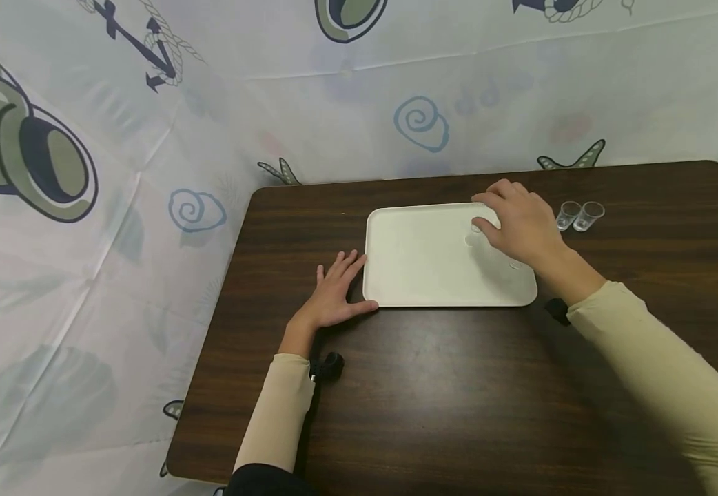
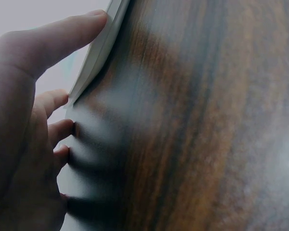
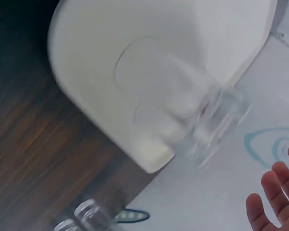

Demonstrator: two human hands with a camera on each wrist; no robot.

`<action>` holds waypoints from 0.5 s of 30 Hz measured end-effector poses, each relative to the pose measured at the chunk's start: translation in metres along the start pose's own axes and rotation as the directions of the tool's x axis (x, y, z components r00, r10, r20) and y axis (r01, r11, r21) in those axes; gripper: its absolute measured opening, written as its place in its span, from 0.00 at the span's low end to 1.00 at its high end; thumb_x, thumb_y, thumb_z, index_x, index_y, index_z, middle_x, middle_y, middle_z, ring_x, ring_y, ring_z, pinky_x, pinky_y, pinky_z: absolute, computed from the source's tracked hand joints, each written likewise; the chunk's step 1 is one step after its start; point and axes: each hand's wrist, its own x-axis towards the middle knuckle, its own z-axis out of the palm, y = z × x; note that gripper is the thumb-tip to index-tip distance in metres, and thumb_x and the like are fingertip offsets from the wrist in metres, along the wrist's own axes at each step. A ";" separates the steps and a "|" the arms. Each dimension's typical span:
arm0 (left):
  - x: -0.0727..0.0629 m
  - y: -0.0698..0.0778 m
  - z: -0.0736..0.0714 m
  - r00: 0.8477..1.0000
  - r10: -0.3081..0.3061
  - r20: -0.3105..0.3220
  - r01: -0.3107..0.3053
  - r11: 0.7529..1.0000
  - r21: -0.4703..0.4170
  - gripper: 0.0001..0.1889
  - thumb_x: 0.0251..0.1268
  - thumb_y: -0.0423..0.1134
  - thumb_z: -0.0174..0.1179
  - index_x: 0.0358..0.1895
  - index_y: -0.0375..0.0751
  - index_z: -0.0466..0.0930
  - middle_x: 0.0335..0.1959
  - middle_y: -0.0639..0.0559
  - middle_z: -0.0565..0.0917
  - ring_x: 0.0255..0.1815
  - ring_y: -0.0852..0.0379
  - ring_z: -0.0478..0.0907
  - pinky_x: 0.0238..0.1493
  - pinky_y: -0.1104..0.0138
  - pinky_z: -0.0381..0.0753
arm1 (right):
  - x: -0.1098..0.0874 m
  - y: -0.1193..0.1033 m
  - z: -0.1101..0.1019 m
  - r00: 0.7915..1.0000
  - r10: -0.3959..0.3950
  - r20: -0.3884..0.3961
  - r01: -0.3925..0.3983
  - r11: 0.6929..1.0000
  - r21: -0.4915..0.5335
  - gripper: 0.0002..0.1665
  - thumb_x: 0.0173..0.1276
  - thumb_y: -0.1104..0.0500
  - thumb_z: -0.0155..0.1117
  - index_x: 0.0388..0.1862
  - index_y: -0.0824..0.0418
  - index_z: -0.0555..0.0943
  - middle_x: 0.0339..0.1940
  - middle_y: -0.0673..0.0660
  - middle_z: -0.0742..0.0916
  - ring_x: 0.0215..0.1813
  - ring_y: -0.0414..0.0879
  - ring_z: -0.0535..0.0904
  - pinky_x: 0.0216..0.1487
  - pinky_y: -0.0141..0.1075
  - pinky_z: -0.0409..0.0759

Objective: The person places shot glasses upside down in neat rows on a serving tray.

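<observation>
A cream tray lies on the dark wooden table. My left hand rests at the tray's left edge, fingers stretched out and thumb at the near corner; in the left wrist view the thumb touches the rim. Over the tray's far right part hovers my right hand, its thumb apart from the fingers. Clear small cups stand on the tray, blurred and overlapping in the right wrist view. There, the fingers are spread and away from the cups. In the head view the hand partly hides them.
Two more clear cups stand side by side on the table, just right of the tray. Behind the table's far edge and to its left hangs a pale printed curtain.
</observation>
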 end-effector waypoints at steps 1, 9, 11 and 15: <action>0.001 0.001 0.000 1.000 -0.003 -0.003 0.003 1.000 -0.001 0.52 0.57 0.70 0.59 0.80 0.57 0.45 0.80 0.50 0.47 0.80 0.47 0.35 0.69 0.36 0.31 | 0.000 0.005 -0.002 1.000 0.006 -0.021 -0.006 1.000 0.016 0.23 0.70 0.53 0.64 0.61 0.59 0.79 0.53 0.61 0.78 0.52 0.59 0.74 0.41 0.53 0.74; 0.010 0.008 0.003 1.000 -0.022 -0.012 0.022 1.000 -0.003 0.52 0.57 0.70 0.59 0.80 0.57 0.44 0.80 0.50 0.46 0.80 0.47 0.35 0.69 0.35 0.30 | -0.004 0.052 -0.020 0.987 0.124 -0.099 -0.114 0.988 0.108 0.20 0.74 0.52 0.58 0.61 0.57 0.80 0.53 0.61 0.78 0.44 0.57 0.75 0.29 0.56 0.73; 0.012 0.010 0.004 1.000 -0.026 -0.017 0.026 1.000 -0.006 0.52 0.57 0.70 0.59 0.80 0.57 0.44 0.80 0.50 0.46 0.80 0.46 0.35 0.69 0.36 0.30 | -0.005 0.065 -0.024 0.982 0.157 -0.105 -0.145 0.982 0.120 0.21 0.75 0.52 0.57 0.62 0.58 0.80 0.54 0.62 0.78 0.44 0.57 0.74 0.29 0.56 0.73; 0.016 0.015 0.005 0.999 -0.038 -0.024 0.038 0.999 -0.014 0.52 0.58 0.69 0.60 0.80 0.57 0.44 0.80 0.50 0.46 0.80 0.46 0.35 0.69 0.36 0.30 | -0.009 0.093 -0.028 0.968 0.234 -0.087 -0.219 0.964 0.150 0.23 0.75 0.51 0.55 0.64 0.58 0.77 0.57 0.64 0.76 0.49 0.60 0.72 0.30 0.59 0.71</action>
